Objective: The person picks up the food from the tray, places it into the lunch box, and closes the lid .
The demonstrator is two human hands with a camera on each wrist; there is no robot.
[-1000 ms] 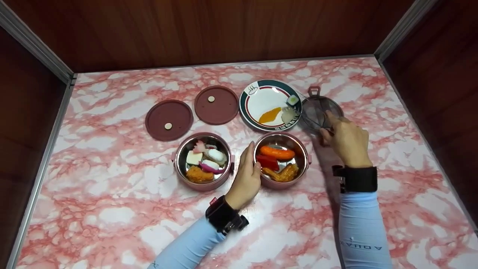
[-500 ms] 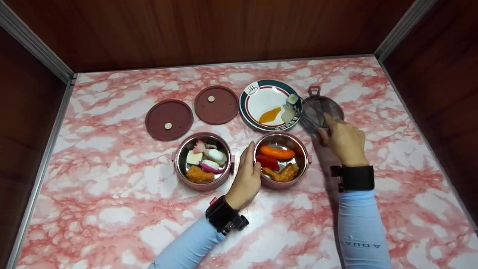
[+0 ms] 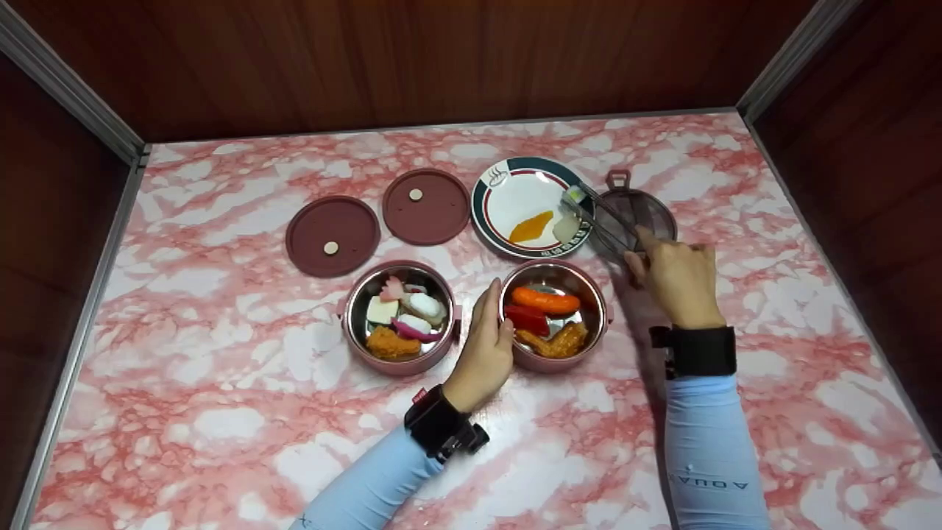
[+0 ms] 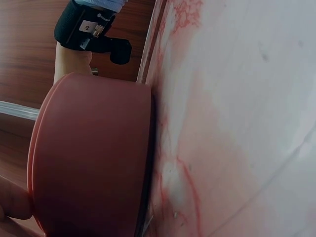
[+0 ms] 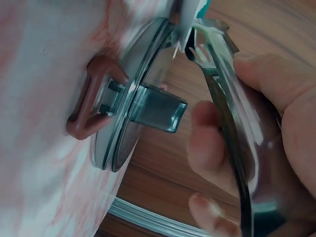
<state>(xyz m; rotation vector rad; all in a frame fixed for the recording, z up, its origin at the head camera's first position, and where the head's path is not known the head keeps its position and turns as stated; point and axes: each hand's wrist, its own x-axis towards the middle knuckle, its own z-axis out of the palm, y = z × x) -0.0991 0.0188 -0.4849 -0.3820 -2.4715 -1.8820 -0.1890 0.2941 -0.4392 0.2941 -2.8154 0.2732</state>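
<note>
My right hand grips metal tongs between thumb and fingers. The tongs' tips are at a small white-and-green food piece on the right rim of a green-edged plate. A yellow-orange slice and a whitish piece lie on the same plate. With fairly straight fingers, my left hand rests against the side of the right pink pot. That pot holds an orange sausage-shaped piece, a red piece and a brown fried chicken wing.
Left of my left hand stands another pink pot with several food pieces. Two round maroon lids lie behind it. A round transparent lid with a brown handle lies right of the plate. Wood-look walls enclose the table.
The right hand has shifted slightly left, and the tongs' tips have moved from the whitish piece up to the white-and-green piece. The left hand has stayed against the pot.
</note>
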